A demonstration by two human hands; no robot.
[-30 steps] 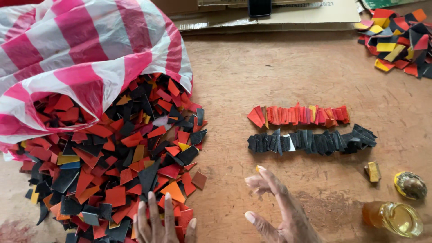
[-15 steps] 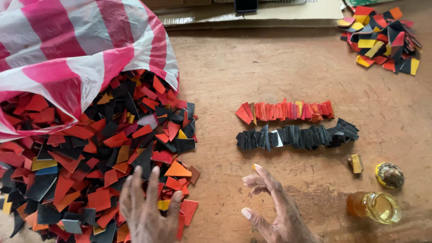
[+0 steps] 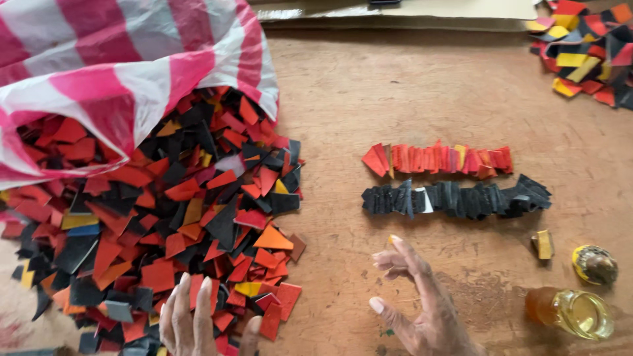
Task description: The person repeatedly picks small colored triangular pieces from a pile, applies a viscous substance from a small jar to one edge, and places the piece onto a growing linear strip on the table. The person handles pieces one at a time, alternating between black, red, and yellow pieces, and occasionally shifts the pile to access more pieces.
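Observation:
My left hand [image 3: 198,320] lies flat, fingers spread, on the near edge of a big heap of red, black, orange and yellow scraps [image 3: 178,211]. The heap spills from a pink-and-white striped bag [image 3: 119,59] at the top left. My right hand [image 3: 422,303] hovers open over the bare wooden table [image 3: 409,86], holding nothing, just below two neat rows of overlapped pieces: a red row [image 3: 438,159] and a black row [image 3: 455,198].
A small yellow block [image 3: 543,244], a round gold-and-dark lid [image 3: 595,265] and a small open jar of amber liquid [image 3: 572,311] sit at the lower right. Another pile of mixed coloured scraps [image 3: 587,53] lies at the top right. Cardboard sheets [image 3: 395,12] line the far edge.
My left hand has stayed on the heap's near edge, with its fingers now lower in view. My right hand keeps hovering open below the rows. The view has shifted slightly.

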